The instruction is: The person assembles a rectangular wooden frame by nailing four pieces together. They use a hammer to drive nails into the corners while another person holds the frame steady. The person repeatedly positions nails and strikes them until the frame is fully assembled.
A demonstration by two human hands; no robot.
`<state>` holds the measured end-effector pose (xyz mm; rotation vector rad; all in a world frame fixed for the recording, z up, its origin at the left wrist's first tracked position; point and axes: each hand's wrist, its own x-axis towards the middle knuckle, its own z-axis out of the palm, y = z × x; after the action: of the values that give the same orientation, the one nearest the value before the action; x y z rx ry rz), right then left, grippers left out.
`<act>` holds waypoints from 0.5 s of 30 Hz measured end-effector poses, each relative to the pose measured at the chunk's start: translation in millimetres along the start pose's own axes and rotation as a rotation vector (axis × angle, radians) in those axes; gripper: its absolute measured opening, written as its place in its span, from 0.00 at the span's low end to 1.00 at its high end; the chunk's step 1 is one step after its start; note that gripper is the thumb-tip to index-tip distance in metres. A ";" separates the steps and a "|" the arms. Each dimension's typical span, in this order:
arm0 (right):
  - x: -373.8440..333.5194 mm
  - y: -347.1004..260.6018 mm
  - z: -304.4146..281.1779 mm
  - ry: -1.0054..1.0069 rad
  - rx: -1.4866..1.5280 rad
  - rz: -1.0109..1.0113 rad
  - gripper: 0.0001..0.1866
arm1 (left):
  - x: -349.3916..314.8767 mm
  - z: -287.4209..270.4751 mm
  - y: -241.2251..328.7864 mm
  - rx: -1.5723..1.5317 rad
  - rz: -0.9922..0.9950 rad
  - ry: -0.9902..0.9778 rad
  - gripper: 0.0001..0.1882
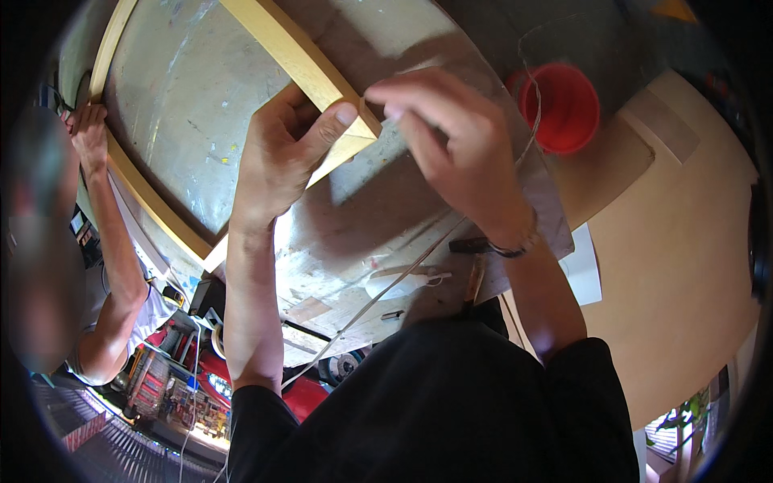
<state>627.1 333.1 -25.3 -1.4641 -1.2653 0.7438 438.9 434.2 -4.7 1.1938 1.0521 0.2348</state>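
A pale wooden frame (282,44) is raised at its near right corner above the worktable. My left hand (278,149) is closed around that corner, its thumb lying along the mitred joint and its fingers behind the wood. Just right of the corner is my right hand (455,137), its index finger and thumb close to the frame's outer edge. Motion blurs these fingertips, so whether they pinch anything does not show. At the far left, a co-worker's hand (87,133) rests on the frame's other side.
The stained grey worktable (346,241) carries a white squeeze bottle (394,283) and a dark-handled tool (469,245). A cord (415,264) runs across it. On the right are a red bucket (568,109) and large brown boards (668,266). Stocked shelves (161,386) stand lower left.
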 end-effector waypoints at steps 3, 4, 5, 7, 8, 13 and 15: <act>-7.4 -6.7 -8.3 -0.148 -0.080 -0.060 0.18 | -0.3 0.6 1.5 -0.015 0.022 -0.008 0.21; -8.0 -6.8 -8.6 -0.184 -0.103 -0.072 0.19 | -0.6 0.8 1.3 -0.008 0.024 -0.004 0.21; -7.3 -6.8 -6.7 -0.173 -0.088 -0.065 0.20 | 0.0 1.2 2.9 -0.002 0.031 -0.005 0.21; -7.9 -3.1 1.0 -0.155 -0.054 -0.052 0.24 | 0.6 3.4 4.7 0.031 0.039 -0.006 0.21; -7.8 -0.3 4.8 -0.139 -0.044 -0.043 0.25 | 0.8 3.6 5.8 0.050 0.043 -0.004 0.21; -3.4 -0.9 9.5 -0.105 -0.080 0.008 0.25 | -0.6 3.8 5.5 -0.032 0.019 0.016 0.21; -9.5 -7.4 8.5 -0.098 -0.117 0.015 0.24 | -1.2 4.4 7.3 0.015 0.001 0.028 0.21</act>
<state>614.5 326.1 -22.2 -1.5485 -1.3937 0.7696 444.3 433.6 2.0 1.2075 1.0795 0.2450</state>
